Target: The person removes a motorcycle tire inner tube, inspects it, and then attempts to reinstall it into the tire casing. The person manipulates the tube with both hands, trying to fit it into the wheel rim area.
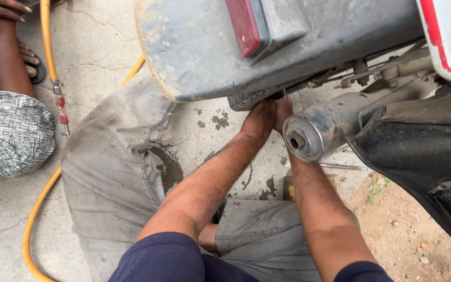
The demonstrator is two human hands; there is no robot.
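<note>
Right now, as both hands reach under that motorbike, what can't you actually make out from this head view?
- Fingers of the left hand and right hand: hidden under the grey rear mudguard, so their grip cannot be told.
- Tyre: only a sliver shows below the mudguard.
- Right forearm: partly covered by the exhaust pipe.
- Yellow hose: cut off by the frame edges.
- Person at left: mostly out of frame.

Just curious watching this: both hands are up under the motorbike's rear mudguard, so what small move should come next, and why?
Probably a slight tilt of the head lower. Both the left hand and right hand reach the tyre under the mudguard, beside the exhaust pipe, and their fingertips are hidden.
</note>
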